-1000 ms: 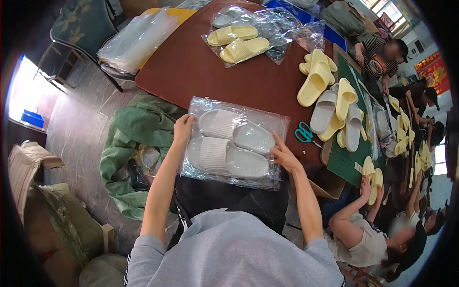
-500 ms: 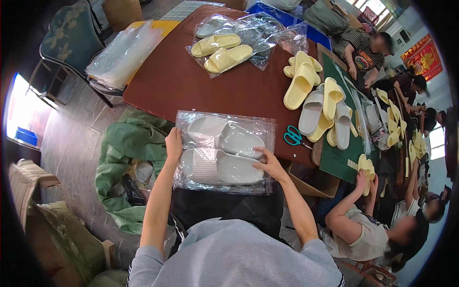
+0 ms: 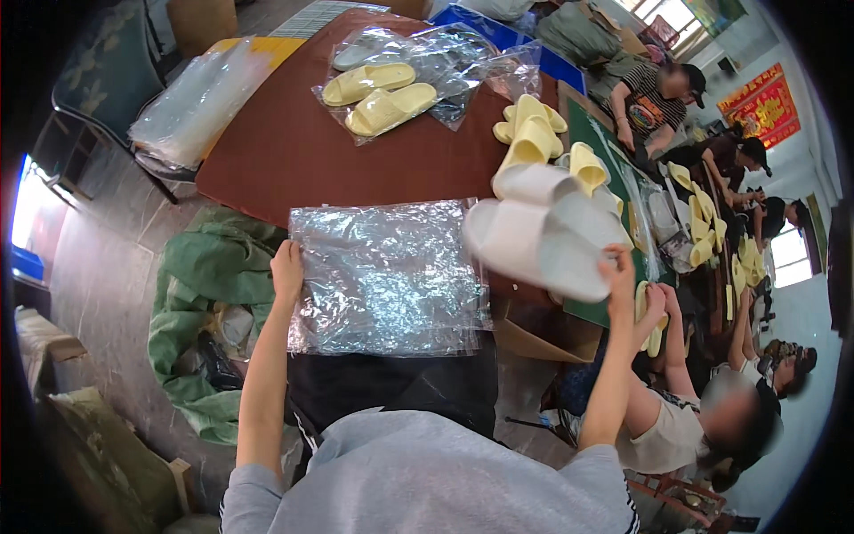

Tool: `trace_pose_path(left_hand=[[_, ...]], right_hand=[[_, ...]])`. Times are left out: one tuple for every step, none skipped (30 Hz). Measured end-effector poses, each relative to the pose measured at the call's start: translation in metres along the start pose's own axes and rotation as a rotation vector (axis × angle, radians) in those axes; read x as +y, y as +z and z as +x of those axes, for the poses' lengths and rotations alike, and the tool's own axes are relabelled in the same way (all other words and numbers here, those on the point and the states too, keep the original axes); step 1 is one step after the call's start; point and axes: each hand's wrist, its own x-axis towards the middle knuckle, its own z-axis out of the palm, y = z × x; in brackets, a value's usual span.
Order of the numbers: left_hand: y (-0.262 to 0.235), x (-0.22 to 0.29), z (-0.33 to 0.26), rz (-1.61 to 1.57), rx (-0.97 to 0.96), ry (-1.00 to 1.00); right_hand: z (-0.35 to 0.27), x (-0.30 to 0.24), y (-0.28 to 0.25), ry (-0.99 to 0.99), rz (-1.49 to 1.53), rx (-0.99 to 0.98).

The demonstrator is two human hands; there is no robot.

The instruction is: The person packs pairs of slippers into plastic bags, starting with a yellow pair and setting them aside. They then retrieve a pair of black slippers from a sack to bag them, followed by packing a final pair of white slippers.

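A clear plastic bag (image 3: 387, 276) lies flat over the table's near edge and my lap, with no slipper showing in it. My left hand (image 3: 287, 270) grips its left edge. To the right of the bag, my right hand (image 3: 620, 274) holds a pair of pale grey slippers (image 3: 543, 240) in the air, fingers at one end of the nearer slipper. The pair is slightly blurred and covers part of the slipper pile behind. Loose yellow slippers (image 3: 534, 133) rest on the table's right side, beyond the held pair.
Bagged yellow slippers (image 3: 387, 107) lie at the back of the brown table (image 3: 258, 169). Clear bags (image 3: 200, 102) are stacked at far left, above a green sack (image 3: 191, 294). A cardboard box (image 3: 543, 334) stands at right, near a co-worker's hands (image 3: 658, 303) holding a yellow slipper.
The grey slippers lay flat at the bag between my hands; now my right hand has carried them up and rightward. My left hand still grips the bag. The slippers now hide the teal scissors.
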Motion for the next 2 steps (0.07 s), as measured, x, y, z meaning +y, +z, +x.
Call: trace_pose_path(left_hand=[[0.003, 0.004, 0.002, -0.058, -0.032, -0.02], [-0.004, 0.002, 0.002, -0.045, -0.017, -0.025]], right_hand=[[0.022, 0.02, -0.022, -0.035, 0.074, 0.079], [0.038, 0.011, -0.023, 0.074, 0.154, 0.091]])
